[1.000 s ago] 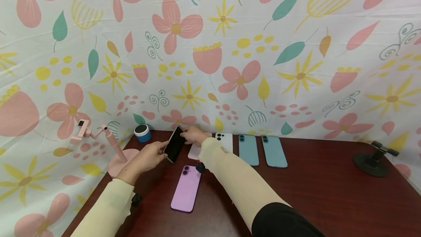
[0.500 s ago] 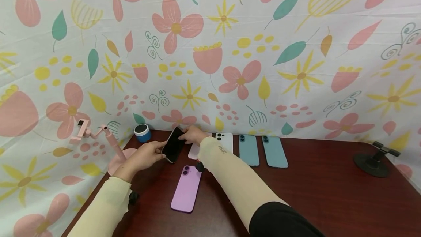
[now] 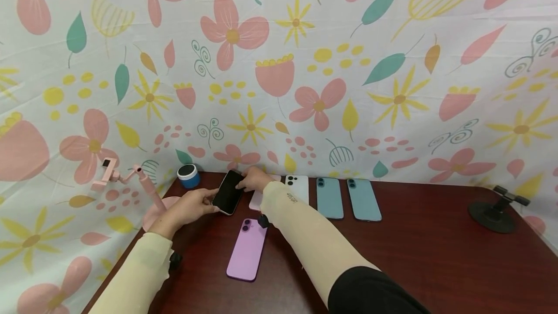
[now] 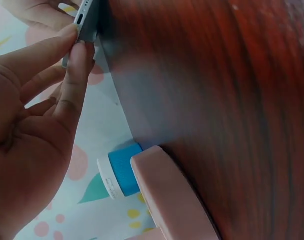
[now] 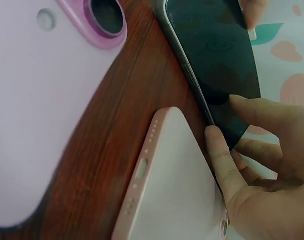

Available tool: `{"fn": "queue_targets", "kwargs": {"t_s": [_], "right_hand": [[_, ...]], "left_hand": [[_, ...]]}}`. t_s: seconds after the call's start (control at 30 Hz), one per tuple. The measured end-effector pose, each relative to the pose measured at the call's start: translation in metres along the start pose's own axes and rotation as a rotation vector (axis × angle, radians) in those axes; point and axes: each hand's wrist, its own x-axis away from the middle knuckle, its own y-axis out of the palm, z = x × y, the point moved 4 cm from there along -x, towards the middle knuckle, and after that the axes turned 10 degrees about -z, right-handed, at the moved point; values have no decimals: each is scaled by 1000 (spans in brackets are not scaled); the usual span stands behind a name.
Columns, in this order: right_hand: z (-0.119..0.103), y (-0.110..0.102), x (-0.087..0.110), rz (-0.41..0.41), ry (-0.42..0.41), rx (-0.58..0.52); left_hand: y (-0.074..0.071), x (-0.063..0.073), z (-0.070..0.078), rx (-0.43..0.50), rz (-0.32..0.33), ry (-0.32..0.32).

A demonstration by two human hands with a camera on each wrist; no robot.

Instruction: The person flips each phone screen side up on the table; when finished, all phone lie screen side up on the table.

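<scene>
Both hands hold a smartphone (image 3: 228,194) with its black screen up, at the left of the row along the back of the table. My left hand (image 3: 192,206) pinches its lower left end between thumb and fingers; the left wrist view shows the edge with the charging port at the fingertips. With thumb and fingers, my right hand (image 3: 256,179) grips the upper right edge. Just beside that hand lies a pale pink phone (image 5: 174,185), back up, partly hidden by the hand in the head view. Nearer the front, a purple phone (image 3: 246,251) lies back up.
A white phone (image 3: 298,193) and two blue phones (image 3: 330,199) continue the row rightward. At the left are a blue jar with a white-rimmed lid (image 3: 189,176) and a pink phone stand (image 3: 152,195). A black stand (image 3: 494,212) is at the far right. Floral cloth backs the table.
The held phone has tilted down flatter, its screen showing broader, and shifted slightly left. Both hands keep hold of it. The other phones stay in place.
</scene>
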Motion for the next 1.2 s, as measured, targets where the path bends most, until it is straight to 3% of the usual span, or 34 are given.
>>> {"fn": "queue_targets", "kwargs": {"t_s": [0.23,0.8,1.03,1.2], "right_hand": [[0,-1,-2,-9,20,46],[-12,-2,-1,14,61,371],[-14,0,-3,17,85,347],[-14,1,-5,16,83,398]], "left_hand": [[0,-6,-3,-16,9,-13],[7,-16,-11,1,2,-65],[7,-17,-11,-36,13,-99],[9,-19,-8,-103,23,-72]]}}
